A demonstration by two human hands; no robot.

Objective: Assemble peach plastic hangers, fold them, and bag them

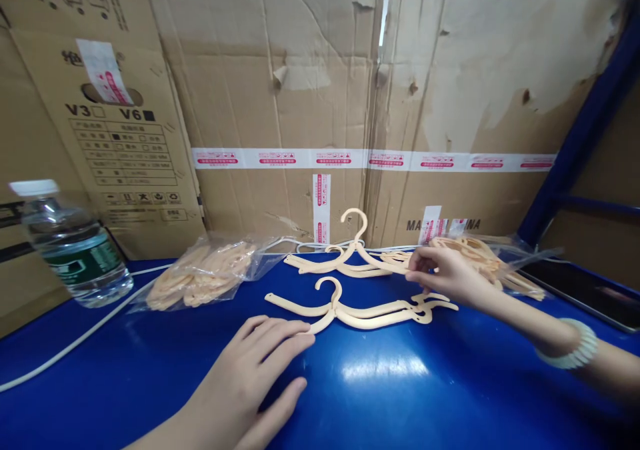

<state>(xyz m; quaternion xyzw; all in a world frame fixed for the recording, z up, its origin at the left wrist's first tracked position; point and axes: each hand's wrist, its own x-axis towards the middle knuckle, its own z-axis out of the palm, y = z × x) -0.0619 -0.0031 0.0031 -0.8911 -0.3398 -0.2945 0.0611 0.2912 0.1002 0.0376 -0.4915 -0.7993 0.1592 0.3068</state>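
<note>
My right hand [443, 273] is closed in a pinch on the right arm end of a cream plastic hanger [354, 243], whose hook stands upright. In front of it, a folding hanger [370, 317] lies on the blue table, with its jointed arms partly overlapping and small curved pieces at its right end. My left hand [255, 370] is stretched out, thumb apart, its fingertips over the end of this nearer hanger's left arm. Whether they press on it I cannot tell. Behind the held hanger, more cream hanger parts [335, 263] lie partly hidden.
Clear plastic bags of cream hanger parts lie at the left [205, 273] and right [480, 253]. A water bottle [75, 250] stands far left, beside a white cable [85, 337]. A dark phone [585, 290] lies far right. Cardboard [280, 103] walls the back.
</note>
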